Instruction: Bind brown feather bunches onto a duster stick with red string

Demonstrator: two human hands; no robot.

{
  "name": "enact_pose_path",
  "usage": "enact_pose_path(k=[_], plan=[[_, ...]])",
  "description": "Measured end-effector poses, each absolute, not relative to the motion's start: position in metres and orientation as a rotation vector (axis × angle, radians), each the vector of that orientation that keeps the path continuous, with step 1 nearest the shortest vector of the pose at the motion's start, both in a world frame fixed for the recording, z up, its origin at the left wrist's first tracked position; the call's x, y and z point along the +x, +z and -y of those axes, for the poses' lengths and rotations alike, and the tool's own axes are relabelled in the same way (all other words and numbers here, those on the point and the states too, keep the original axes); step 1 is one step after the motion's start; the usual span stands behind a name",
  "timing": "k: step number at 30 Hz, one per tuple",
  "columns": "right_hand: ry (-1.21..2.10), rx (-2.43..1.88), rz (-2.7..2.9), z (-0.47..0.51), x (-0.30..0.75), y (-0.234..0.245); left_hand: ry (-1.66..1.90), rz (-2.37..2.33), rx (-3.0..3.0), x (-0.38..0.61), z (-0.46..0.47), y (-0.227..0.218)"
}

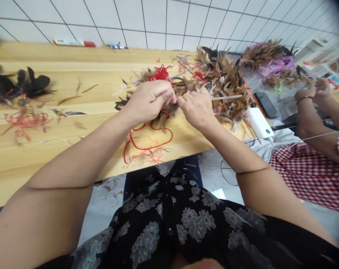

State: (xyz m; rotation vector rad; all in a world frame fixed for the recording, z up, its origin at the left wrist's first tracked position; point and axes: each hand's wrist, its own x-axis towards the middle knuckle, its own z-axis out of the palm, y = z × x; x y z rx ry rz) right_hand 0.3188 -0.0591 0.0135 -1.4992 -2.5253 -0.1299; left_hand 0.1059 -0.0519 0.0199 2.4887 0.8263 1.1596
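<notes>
Head view is showing both hands meeting just in front of the pile (222, 80) of brown feathers that is lying on the table (74, 74). The left hand (149, 101) is clenching around a tuft (166, 112) of feathers, thumb pressing on top. The tuft's tips are poking out below the fist and pointing back toward the person, so its long axis is running from the pile toward the table edge. The right hand (197, 108) is sitting just beside it, on the side nearer the pile, fingertips pinching together right against the left thumb. What is lying between them is hidden, so I cannot tell whether it is feather or thread. The tuft is lying to the left of the right hand, and the left hand is the one carrying it. Red thread (151, 144) is trailing in loops from under the fists, away from the pile. A power bank (259, 122) and a phone (266, 105) are lying at the pile's right edge, and a co-worker's hands (315, 91) are working beyond them, well apart.
</notes>
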Motion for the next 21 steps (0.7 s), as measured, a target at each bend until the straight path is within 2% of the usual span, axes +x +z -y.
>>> enact_pose_path(k=[5, 10, 13, 16, 21], plan=[[-0.108, -1.386, 2.498, 0.071, 0.336, 0.012, 1.075, -0.944, 2.697, 0.094, 0.041, 0.026], [-0.397, -1.173, 2.484, 0.097, 0.341, 0.02, 1.114, -1.047, 2.449, 0.084, 0.037, 0.031], [-0.524, -1.137, 2.475, 0.112, 0.339, 0.03, 0.996, -1.072, 2.314, 0.085, 0.041, 0.033], [-0.595, -1.122, 2.429, 0.123, 0.337, 0.037, 0.847, -1.055, 2.165, 0.085, 0.047, 0.038], [-0.606, -1.114, 2.392, 0.132, 0.338, 0.041, 0.792, -0.951, 2.114, 0.081, 0.05, 0.047]])
